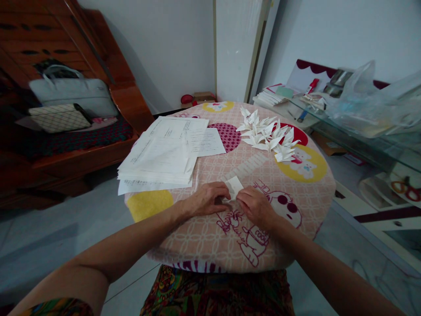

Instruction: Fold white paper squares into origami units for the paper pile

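Small white square-cornered paper piece (234, 185), risk: could crease crooked or tear, likely from uneven pull between the two hands; soft cloth underneath may also let it slip.
Paper piece vs hands: between left hand (212, 198) and right hand (257, 205), far part uncovered.
Paper piece vs stack: nearer and right of the thick stack of printed white sheets (158, 153), on the round pink-clothed tabletop (194, 237).
Left hand: fingers bent at paper's left edge; gripping or just pressing, can't tell.
Right hand: pinching near-right edge.
White folded-paper figures (263, 132): clustered right of stack.
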Available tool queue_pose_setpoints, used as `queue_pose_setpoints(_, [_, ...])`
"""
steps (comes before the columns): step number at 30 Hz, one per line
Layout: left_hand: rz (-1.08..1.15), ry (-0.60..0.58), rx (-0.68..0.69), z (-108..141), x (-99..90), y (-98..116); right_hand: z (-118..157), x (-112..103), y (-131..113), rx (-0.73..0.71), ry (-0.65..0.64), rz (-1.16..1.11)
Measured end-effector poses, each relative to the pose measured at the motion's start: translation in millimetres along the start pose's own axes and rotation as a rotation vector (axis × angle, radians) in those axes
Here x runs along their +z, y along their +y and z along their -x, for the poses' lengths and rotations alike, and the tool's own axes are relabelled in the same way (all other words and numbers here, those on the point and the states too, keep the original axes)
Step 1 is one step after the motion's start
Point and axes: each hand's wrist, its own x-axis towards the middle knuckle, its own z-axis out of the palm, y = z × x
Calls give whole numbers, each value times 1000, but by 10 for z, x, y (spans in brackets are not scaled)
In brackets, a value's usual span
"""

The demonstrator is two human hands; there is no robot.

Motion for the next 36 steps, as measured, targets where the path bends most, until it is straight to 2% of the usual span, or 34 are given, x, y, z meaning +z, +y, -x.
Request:
queue_pose_setpoints(5, [23, 61, -42, 24, 39, 1, -15, 0, 23, 58, 41, -152])
queue_pose_setpoints(11, [5, 113, -243, -6, 6, 70, -108, -39, -9, 215, -21, -207])
queue_pose_setpoints(18, [50, 104, -452, -106, -5, 90, -235, -86, 5, 316, -103, -173])
queue_pose_setpoints(23, [32, 76, -522, -143, -8, 106, -213, -86, 7, 399, -105, -150])
queue_pose_setpoints(36, [-32, 109, -619, -144, 62, 136, -222, -68, -48, 439, -150, 54])
